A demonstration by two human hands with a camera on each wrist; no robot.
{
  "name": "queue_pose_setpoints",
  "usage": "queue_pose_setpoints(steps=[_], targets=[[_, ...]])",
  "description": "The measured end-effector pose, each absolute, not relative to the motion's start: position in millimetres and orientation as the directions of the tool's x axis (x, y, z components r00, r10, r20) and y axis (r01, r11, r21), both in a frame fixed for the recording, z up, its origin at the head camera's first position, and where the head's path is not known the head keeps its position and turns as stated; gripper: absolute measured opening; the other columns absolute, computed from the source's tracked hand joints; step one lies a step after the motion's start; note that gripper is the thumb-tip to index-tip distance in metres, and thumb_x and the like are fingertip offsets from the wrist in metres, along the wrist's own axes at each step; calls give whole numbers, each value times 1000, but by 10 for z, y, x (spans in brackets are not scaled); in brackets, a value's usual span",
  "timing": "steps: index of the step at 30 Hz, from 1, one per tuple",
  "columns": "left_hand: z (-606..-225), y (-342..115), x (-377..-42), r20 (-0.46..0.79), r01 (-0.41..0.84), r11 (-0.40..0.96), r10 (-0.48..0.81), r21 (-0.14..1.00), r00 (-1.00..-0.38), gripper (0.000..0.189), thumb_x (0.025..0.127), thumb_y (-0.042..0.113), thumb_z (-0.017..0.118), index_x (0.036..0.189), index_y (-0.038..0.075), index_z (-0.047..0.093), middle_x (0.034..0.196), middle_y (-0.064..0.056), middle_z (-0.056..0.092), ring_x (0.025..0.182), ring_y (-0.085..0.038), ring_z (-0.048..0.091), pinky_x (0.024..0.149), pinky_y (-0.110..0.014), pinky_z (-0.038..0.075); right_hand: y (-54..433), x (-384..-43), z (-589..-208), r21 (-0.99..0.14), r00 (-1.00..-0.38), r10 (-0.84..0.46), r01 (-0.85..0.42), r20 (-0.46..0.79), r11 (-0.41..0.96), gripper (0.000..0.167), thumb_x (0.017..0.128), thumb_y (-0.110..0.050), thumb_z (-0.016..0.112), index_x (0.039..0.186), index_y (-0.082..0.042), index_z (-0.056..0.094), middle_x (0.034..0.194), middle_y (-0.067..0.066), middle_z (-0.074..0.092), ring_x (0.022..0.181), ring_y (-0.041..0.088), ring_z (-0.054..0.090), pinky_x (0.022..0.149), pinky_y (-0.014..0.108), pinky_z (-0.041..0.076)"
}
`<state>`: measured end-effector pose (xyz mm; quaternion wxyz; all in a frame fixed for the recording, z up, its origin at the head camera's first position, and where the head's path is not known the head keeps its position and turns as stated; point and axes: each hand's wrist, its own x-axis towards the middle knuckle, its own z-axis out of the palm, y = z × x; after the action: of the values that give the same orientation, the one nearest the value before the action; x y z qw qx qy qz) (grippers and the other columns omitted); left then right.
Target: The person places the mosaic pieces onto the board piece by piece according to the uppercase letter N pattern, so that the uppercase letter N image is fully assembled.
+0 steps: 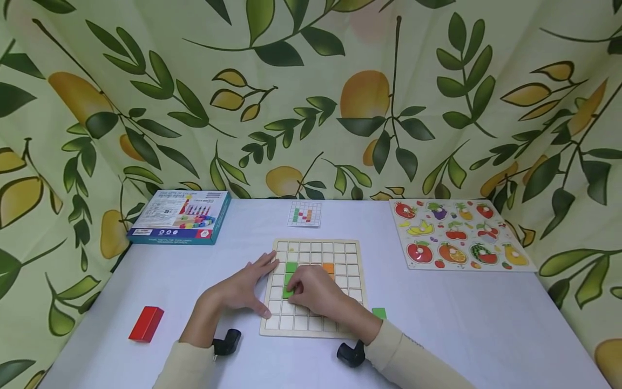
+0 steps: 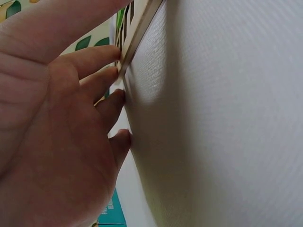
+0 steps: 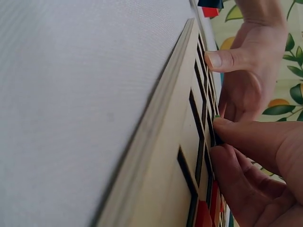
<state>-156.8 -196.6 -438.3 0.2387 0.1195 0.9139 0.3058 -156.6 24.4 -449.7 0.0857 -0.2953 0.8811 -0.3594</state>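
Note:
A wooden grid board point(image 1: 313, 330) lies on the table with green tiles point(image 1: 291, 267) in a column at its left and an orange tile point(image 1: 328, 268) further right. My right hand point(image 1: 318, 292) is over the board's middle, its thumb and forefinger pinching a green tile point(image 1: 287, 293) at the column's lower end. In the right wrist view, red tiles point(image 3: 203, 215) show on the board beside that hand. My left hand point(image 1: 243, 286) rests with spread fingers along the board's left edge; its fingertips point(image 2: 113, 53) touch the frame. The right hand covers several squares.
Beyond the board lies a small pattern card point(image 1: 304, 214). A boxed set point(image 1: 180, 219) stands back left, a fruit puzzle board point(image 1: 461, 235) back right. A red block point(image 1: 146, 324) is at the left, and a loose green piece point(image 1: 379, 313) lies by my right wrist.

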Motion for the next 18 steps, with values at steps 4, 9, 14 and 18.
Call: queue_pose_setpoints(steps=[4, 9, 14, 18], targets=[[-4398, -1956, -1587, -362, 74, 784, 365, 616, -858, 115, 63, 32, 97, 159, 16, 36, 175, 1, 14, 160, -47, 7, 125, -69, 20, 241, -1562, -4479, -645, -810, -583, -476, 57, 598, 12, 78, -8, 88, 87, -11, 81, 80, -6, 70, 65, -4, 54, 62, 11, 49], [-4395, -1953, -1601, -360, 81, 782, 374, 618, -855, 116, 63, 32, 97, 160, 15, 36, 175, 0, 14, 160, -45, 7, 125, -68, 20, 233, -1572, -4473, -614, -807, -589, -493, 56, 617, 11, 78, -10, 88, 87, -12, 82, 82, -7, 71, 68, -3, 54, 64, 11, 49], [-4379, -1951, -1593, -367, 76, 783, 372, 618, -853, 116, 63, 32, 97, 160, 14, 35, 175, -2, 14, 160, -47, 6, 125, -68, 20, 229, -1570, -4474, -608, -796, -604, -502, 47, 615, 10, 79, -9, 87, 88, -12, 82, 87, -6, 74, 73, -2, 57, 68, 10, 50], [-4361, -1949, -1577, -369, 68, 779, 370, 623, -853, 116, 63, 31, 97, 160, 14, 36, 175, -2, 14, 159, -49, 5, 125, -69, 20, 246, -1571, -4446, -605, -786, -618, -508, 34, 613, 14, 80, -11, 87, 93, -12, 82, 93, -5, 76, 81, -1, 61, 75, 11, 53]])
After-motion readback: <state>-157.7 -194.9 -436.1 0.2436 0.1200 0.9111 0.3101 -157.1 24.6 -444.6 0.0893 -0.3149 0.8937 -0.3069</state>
